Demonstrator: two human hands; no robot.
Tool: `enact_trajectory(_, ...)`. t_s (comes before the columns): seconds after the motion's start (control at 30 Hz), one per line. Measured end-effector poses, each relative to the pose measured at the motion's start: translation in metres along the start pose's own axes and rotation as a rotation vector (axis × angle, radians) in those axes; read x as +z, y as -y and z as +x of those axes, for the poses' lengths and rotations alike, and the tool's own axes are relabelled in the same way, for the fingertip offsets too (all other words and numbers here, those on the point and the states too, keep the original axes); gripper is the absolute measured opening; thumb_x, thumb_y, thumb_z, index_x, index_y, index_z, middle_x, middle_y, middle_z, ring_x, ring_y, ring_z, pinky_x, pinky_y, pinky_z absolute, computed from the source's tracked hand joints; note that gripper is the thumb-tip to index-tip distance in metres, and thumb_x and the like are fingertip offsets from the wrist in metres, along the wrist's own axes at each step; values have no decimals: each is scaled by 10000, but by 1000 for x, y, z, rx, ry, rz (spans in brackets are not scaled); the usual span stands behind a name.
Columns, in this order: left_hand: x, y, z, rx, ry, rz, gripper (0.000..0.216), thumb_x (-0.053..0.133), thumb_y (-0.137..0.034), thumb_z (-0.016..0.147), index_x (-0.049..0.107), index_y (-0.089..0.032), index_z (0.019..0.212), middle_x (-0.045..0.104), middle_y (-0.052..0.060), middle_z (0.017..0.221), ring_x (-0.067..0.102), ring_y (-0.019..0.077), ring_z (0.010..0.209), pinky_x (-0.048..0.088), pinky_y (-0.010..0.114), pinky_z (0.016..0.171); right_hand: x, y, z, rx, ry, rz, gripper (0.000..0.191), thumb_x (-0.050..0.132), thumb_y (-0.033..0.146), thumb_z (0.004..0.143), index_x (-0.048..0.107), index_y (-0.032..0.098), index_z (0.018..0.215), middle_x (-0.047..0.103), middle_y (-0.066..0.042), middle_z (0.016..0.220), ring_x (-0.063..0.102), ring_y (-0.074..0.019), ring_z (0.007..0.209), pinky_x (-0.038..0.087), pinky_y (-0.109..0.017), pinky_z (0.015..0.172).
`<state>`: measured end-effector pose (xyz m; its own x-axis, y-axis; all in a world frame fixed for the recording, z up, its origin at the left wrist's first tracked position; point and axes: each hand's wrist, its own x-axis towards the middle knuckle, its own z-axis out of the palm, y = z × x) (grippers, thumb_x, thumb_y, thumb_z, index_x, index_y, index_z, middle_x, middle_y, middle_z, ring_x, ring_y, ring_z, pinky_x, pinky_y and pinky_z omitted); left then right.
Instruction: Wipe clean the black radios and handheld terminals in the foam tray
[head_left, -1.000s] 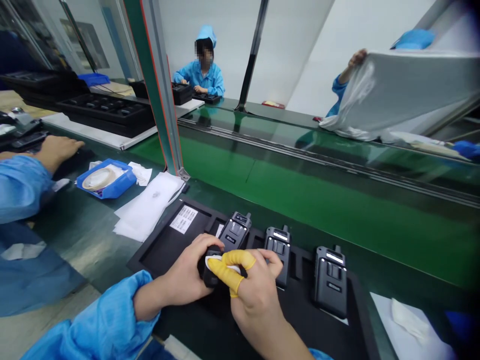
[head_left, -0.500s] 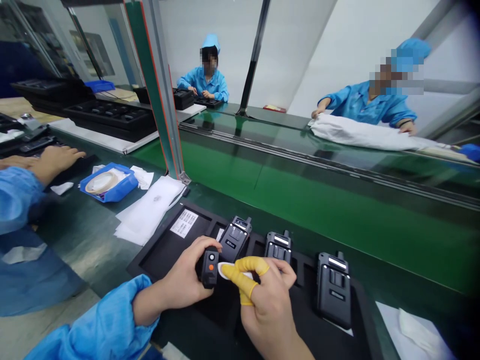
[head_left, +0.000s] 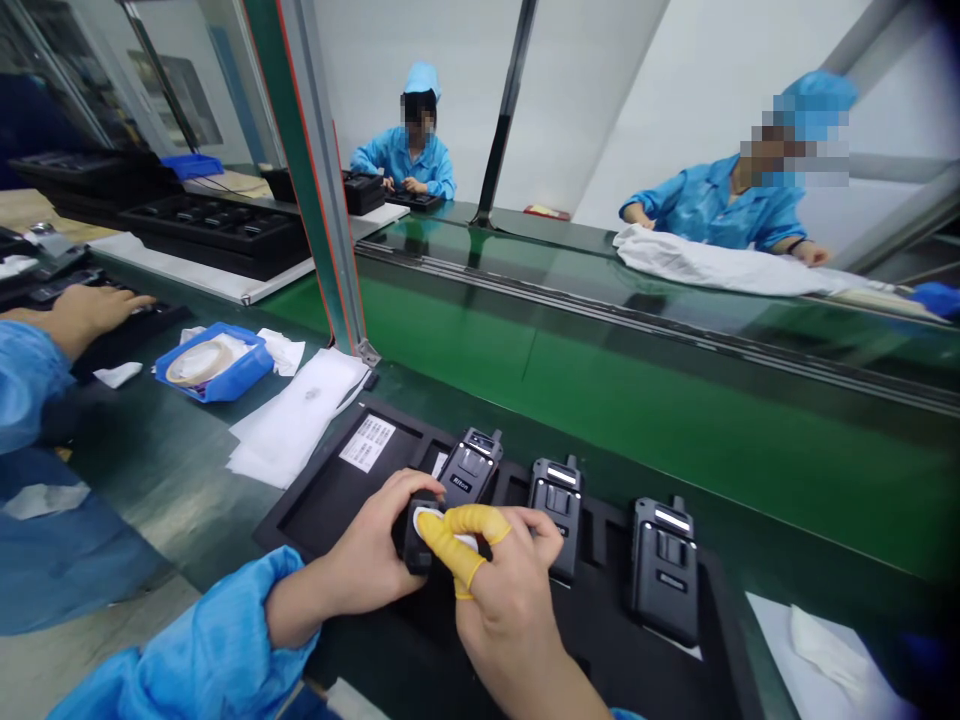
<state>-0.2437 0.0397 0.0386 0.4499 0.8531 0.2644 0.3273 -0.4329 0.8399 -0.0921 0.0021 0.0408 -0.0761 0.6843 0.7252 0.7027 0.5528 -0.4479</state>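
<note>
My left hand [head_left: 371, 555] is closed round a small black radio handset [head_left: 415, 548] held on edge just above a black foam tray [head_left: 341, 490]. My right hand [head_left: 499, 590], with a yellow finger cot on the index finger, pinches a small white piece [head_left: 429, 518] against the handset's side. Three more black handsets [head_left: 470, 467] [head_left: 556, 510] [head_left: 664, 568] sit in slots of the tray behind my hands.
White wipes [head_left: 296, 415] and a blue tray holding a tape roll [head_left: 211, 360] lie to the left. A neighbour's hand [head_left: 82, 312] rests on a black tray. Beyond runs a green conveyor belt [head_left: 637, 390]; two people in blue work on its far side.
My right hand moved back left and pressed the white piece onto the handset's side, covering the orange button seen half a second ago. The neighbour's hand slid further left.
</note>
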Motion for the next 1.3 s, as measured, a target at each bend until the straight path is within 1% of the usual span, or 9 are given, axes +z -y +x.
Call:
enact_trajectory(0.2,1,1,-1,22,11,-4,491,516,-80,560,492,-198,1036,539,47,997,546,204,933,453,336,836,-4,-4,-10,91,66,131,582,390,-46,753,633,365,1085,602,32,854,539,-104,792,297,-349,803)
enact_trajectory(0.33,2,1,-2,43,23,2,511,506,-58,559,492,-202,1049,533,47,1018,537,202,946,444,336,847,-8,-9,-15,89,79,137,543,400,-54,772,645,343,1050,596,33,873,547,-100,804,294,-340,808)
enact_trajectory(0.57,-2,0,-1,-10,21,17,559,503,-35,544,473,-211,1074,516,37,1017,529,193,942,431,323,849,-26,-34,-35,11,178,-88,466,435,-8,765,625,287,1072,590,25,860,556,-103,759,328,-306,740)
enact_trajectory(0.8,-2,-6,-4,-17,24,94,571,519,-35,551,475,-215,1091,551,47,1044,547,208,977,444,337,883,-44,-63,-82,-158,187,-310,350,465,39,710,653,223,940,601,-13,867,558,-128,747,343,-310,738)
enact_trajectory(0.9,-13,-11,6,-86,24,272,625,605,-105,610,441,-207,1204,574,67,1124,562,233,1041,436,359,936,-45,-70,-100,-167,150,-393,302,469,78,701,646,225,895,606,-20,857,552,-151,739,340,-325,741)
enact_trajectory(1.03,-38,-7,44,-236,24,713,732,703,-354,681,389,-112,1296,529,148,1245,527,285,1134,420,386,976,-45,-69,-103,-139,32,-430,197,459,122,721,620,205,801,586,-42,865,520,-156,726,337,-319,721)
enact_trajectory(1.1,-48,0,63,-268,12,805,621,667,-399,746,449,-80,1232,551,163,1178,559,288,1064,458,411,912,-44,-64,-97,-131,-25,-403,189,449,103,721,604,197,776,572,-40,844,503,-149,713,331,-312,710)
enact_trajectory(1.17,-52,7,77,-296,-11,873,462,599,-392,839,496,-99,1180,561,136,1136,584,252,990,486,418,846,-44,-60,-92,-108,-66,-368,205,439,77,710,593,198,770,562,-30,813,493,-147,708,328,-311,713)
enact_trajectory(1.3,-49,14,87,-328,-25,991,338,556,-359,899,530,-154,1167,555,87,1155,583,213,968,497,419,819,-42,-55,-90,-45,-100,-333,245,433,50,692,597,201,794,557,-23,798,489,-157,731,328,-325,731)
